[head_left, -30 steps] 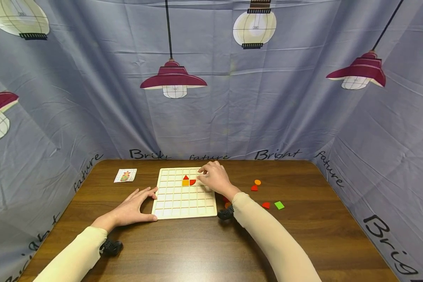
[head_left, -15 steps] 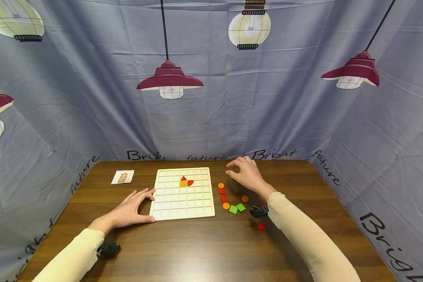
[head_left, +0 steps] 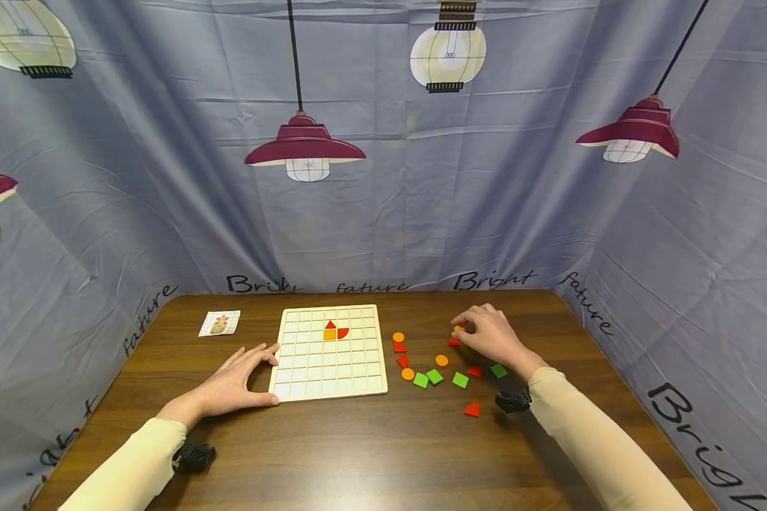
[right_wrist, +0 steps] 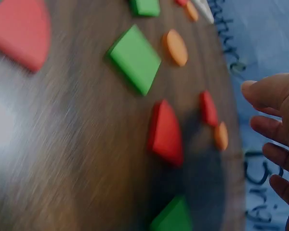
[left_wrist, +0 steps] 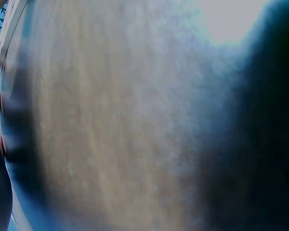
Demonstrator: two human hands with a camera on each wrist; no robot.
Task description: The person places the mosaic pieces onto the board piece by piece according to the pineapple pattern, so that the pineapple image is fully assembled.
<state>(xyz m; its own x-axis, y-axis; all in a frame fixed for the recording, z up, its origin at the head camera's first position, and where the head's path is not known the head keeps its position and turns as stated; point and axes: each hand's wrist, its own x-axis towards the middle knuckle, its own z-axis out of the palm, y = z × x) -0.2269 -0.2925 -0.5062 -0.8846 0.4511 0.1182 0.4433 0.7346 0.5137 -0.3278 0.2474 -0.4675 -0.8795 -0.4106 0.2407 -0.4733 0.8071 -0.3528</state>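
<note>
Logged orange disc [right_wrist: 222, 136] and red piece [right_wrist: 208, 109] at nine o'clock from right hand [head_left: 493, 335]

Read head view with twelve straight ahead. Saw right hand beside the pair with thumb and fingers parted, holding nothing visible. Noted a gap from fingertips to pieces in right wrist view. Placed orange disc just beside red piece, around one o'clock from it. Found no long axis on orange disc; could not settle red piece's. Marked right hand nearer. Had left hand [head_left: 233, 380] well apart, spread wide, only touching grid board [head_left: 351, 375] at its nine o'clock edge. Judged orange disc's closeness to red piece as the tight spot for any pinch.
</note>
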